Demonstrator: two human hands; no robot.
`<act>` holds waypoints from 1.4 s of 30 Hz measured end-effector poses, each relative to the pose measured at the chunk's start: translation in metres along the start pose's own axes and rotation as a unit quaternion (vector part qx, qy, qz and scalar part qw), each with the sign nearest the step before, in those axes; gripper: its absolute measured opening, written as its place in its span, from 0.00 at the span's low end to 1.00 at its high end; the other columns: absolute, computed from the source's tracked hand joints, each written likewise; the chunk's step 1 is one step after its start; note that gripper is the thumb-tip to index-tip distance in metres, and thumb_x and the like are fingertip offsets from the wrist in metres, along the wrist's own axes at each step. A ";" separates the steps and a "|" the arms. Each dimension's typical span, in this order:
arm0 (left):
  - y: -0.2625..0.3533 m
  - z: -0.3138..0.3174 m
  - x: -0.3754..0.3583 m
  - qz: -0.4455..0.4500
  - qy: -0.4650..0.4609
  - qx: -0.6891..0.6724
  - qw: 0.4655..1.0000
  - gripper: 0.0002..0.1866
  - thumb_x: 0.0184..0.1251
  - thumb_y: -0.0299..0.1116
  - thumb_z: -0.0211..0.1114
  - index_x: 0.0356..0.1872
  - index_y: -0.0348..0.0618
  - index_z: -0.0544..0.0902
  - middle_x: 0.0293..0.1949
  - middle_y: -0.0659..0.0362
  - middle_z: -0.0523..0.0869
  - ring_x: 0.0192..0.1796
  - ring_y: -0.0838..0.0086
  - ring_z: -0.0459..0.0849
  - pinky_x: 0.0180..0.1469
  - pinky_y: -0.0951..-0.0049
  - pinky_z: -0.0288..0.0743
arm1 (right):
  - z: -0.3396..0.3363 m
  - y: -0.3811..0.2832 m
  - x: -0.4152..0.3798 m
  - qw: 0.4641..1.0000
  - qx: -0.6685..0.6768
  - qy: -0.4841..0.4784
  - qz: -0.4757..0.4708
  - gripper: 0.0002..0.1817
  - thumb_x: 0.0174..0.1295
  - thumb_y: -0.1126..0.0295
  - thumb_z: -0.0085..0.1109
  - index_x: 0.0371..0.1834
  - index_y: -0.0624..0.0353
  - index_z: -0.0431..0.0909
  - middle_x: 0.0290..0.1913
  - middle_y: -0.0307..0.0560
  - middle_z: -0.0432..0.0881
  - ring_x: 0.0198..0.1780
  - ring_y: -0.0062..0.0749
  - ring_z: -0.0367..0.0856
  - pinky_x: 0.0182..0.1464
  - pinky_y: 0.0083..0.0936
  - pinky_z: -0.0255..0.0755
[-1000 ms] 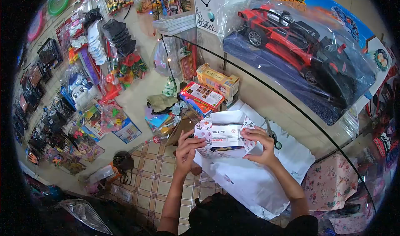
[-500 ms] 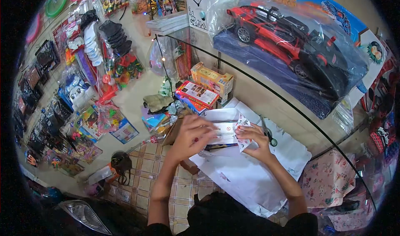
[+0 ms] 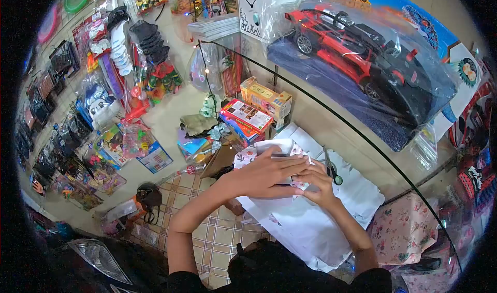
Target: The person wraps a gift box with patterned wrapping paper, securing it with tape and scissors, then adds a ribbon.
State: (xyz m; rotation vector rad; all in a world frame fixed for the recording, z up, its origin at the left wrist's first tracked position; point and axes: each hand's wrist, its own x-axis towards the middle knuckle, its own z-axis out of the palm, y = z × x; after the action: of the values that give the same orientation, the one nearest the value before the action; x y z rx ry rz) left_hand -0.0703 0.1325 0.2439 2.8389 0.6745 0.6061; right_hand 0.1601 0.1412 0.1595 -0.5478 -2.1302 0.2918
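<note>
A small box wrapped partly in white floral wrapping paper lies in front of me, mostly covered by my hands. My left hand stretches across it from the left, fingers extended and lying flat, their tips reaching my right hand. At the right end, my right hand has its fingers bent over the paper and the box end. Scissors with dark handles rest just beyond my right hand, on a large white sheet of paper.
Behind the hands stand a red-and-white box and a yellow box. A glass edge runs diagonally, with a bagged red-and-black toy car above it. Pink floral paper lies right; packaged goods hang left.
My left hand has moved right across the box and flattened on it, covering the printed white face. Floral paper now shows at the box's left end. My right hand stays at the right end.
</note>
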 end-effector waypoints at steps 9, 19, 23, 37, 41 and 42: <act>-0.005 -0.002 -0.004 -0.066 -0.022 -0.041 0.997 0.35 0.72 0.57 0.51 0.70 0.41 0.65 0.69 0.49 0.69 0.69 0.65 0.70 0.59 0.61 0.58 | -0.002 -0.001 0.006 1.000 0.012 -0.008 0.000 0.21 0.43 0.72 0.74 0.45 0.52 0.84 0.54 0.42 0.84 0.61 0.35 0.77 0.68 0.45 0.57; -0.016 0.008 -0.010 -0.064 -0.060 -0.057 0.995 0.28 0.78 0.45 0.45 0.75 0.49 0.56 0.74 0.60 0.62 0.74 0.73 0.61 0.60 0.62 0.56 | -0.015 -0.017 0.012 1.000 -0.004 -0.018 0.002 0.24 0.42 0.70 0.76 0.46 0.53 0.83 0.51 0.43 0.83 0.56 0.37 0.78 0.61 0.39 0.61; -0.015 0.003 -0.010 -0.100 -0.094 -0.108 0.985 0.29 0.79 0.47 0.41 0.75 0.48 0.55 0.75 0.60 0.60 0.75 0.71 0.60 0.63 0.59 0.53 | -0.021 -0.035 0.019 1.000 -0.010 0.001 0.007 0.23 0.43 0.69 0.76 0.47 0.53 0.84 0.43 0.41 0.83 0.47 0.36 0.78 0.52 0.35 0.65; -0.019 0.000 -0.003 -0.124 -0.090 -0.154 0.976 0.31 0.78 0.51 0.37 0.74 0.42 0.58 0.72 0.50 0.64 0.73 0.66 0.62 0.65 0.59 0.50 | -0.025 -0.044 0.016 0.994 -0.097 -0.029 0.028 0.17 0.49 0.71 0.70 0.45 0.47 0.87 0.45 0.34 0.88 0.44 0.22 0.84 0.47 0.25 0.58; -0.023 -0.002 -0.002 -0.100 -0.047 -0.155 0.982 0.29 0.76 0.49 0.45 0.71 0.41 0.63 0.66 0.49 0.73 0.66 0.63 0.72 0.63 0.61 0.54 | -0.027 -0.043 0.019 0.994 -0.090 -0.032 0.047 0.16 0.48 0.70 0.71 0.43 0.45 0.88 0.42 0.34 0.88 0.42 0.21 0.85 0.51 0.28 0.56; -0.021 -0.003 -0.004 -0.092 -0.035 -0.151 0.984 0.29 0.75 0.48 0.48 0.69 0.41 0.66 0.64 0.49 0.75 0.63 0.62 0.75 0.62 0.61 0.56 | -0.027 -0.043 0.020 0.994 -0.091 -0.033 0.047 0.16 0.48 0.70 0.71 0.43 0.45 0.88 0.42 0.34 0.88 0.41 0.21 0.85 0.52 0.29 0.55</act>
State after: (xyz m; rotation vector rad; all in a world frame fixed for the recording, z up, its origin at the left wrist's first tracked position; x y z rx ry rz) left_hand -0.0832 0.1496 0.2402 2.4737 0.7507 0.5258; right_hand 0.1605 0.1133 0.2064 -0.7546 -2.2121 0.1706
